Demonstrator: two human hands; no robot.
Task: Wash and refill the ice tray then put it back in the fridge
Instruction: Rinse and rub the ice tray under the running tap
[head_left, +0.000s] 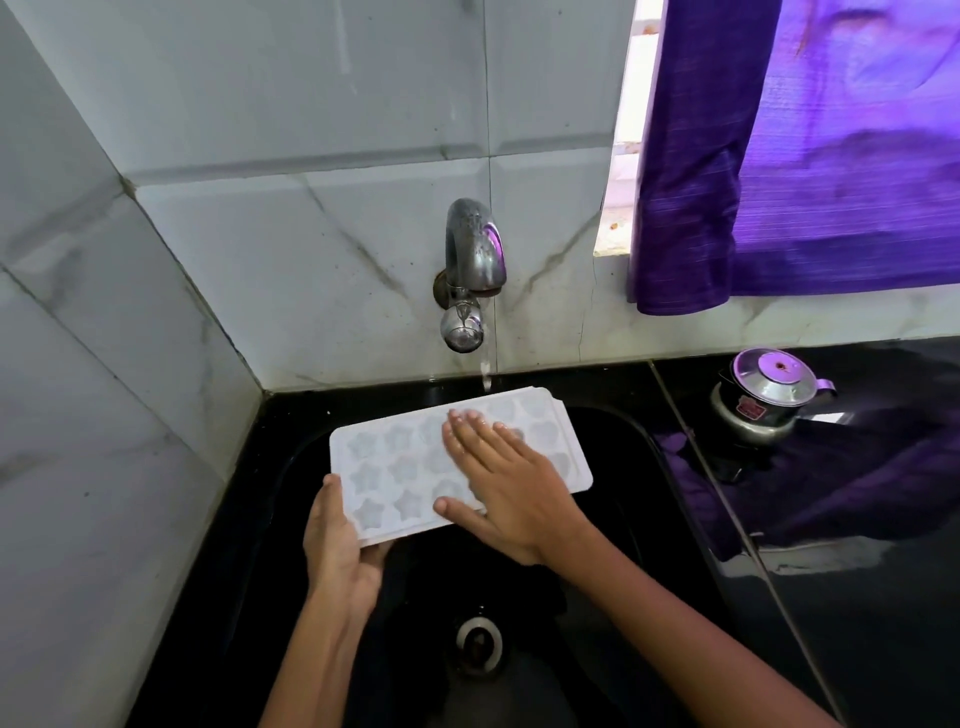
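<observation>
1. White plastic, moulded with star-shaped wells, the ice tray (415, 467) is held over the black sink (613, 519), tilted so that its far end sits under the thin stream from the steel tap (470, 270).
2. The left hand (337, 551) grips the tray's near-left corner: thumb on the top edge, fingers curled underneath.
3. The right hand (509, 488) lies flat on the wells, fingers straight and close together, thumb spread toward the near edge. It presses rather than grasps, which looks like rubbing during the wash.
4. Handling, as a judgement: the tray seems light and fairly stiff, though thin plastic of this kind may twist. Wet, it will be slippery, so the flat rim at the short ends is the safest hold.
5. Once filled it will be heavier and prone to spill; 2 hands, 1 at each end, keeping it level, would suit.
6. A steel kettle (763, 395) stands on the dark counter (883, 623) to the right, below a purple curtain (779, 156).
</observation>
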